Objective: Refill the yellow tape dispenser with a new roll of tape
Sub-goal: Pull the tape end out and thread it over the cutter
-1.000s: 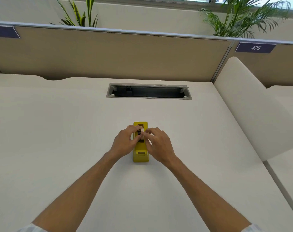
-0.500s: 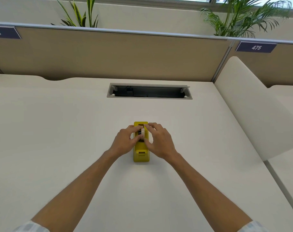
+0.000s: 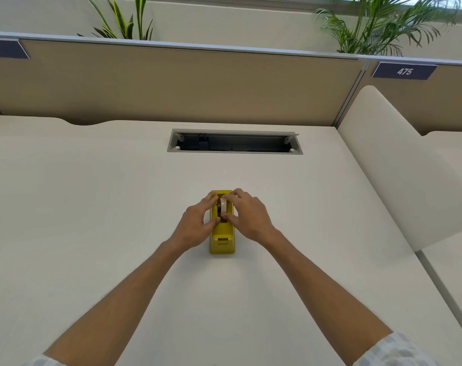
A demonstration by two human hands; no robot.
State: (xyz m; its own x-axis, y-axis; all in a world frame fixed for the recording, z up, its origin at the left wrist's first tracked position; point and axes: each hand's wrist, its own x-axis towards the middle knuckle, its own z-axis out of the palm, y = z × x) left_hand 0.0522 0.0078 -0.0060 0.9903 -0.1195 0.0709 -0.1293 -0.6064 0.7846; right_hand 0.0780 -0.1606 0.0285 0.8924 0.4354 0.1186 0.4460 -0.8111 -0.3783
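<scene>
The yellow tape dispenser [image 3: 222,241] stands on the white desk [image 3: 92,207] in the middle of the view, its cutter end toward me. A pale roll of tape [image 3: 223,206] with a dark core sits upright in the dispenser's slot. My left hand [image 3: 195,224] holds the dispenser's left side, thumb by the slot and fingers at the far end. My right hand [image 3: 247,216] pinches the roll from the right, forefinger over its top and thumb at its near edge.
A grey cable tray opening [image 3: 235,142] is cut into the desk behind the dispenser. A beige partition [image 3: 171,83] closes the back, with plants behind it. A curved white side panel [image 3: 399,167] borders the desk on the right.
My right hand has slid forward along the dispenser, so its fingers now reach over the roll's top. The roll sits lower in the slot. My left hand has barely moved.
</scene>
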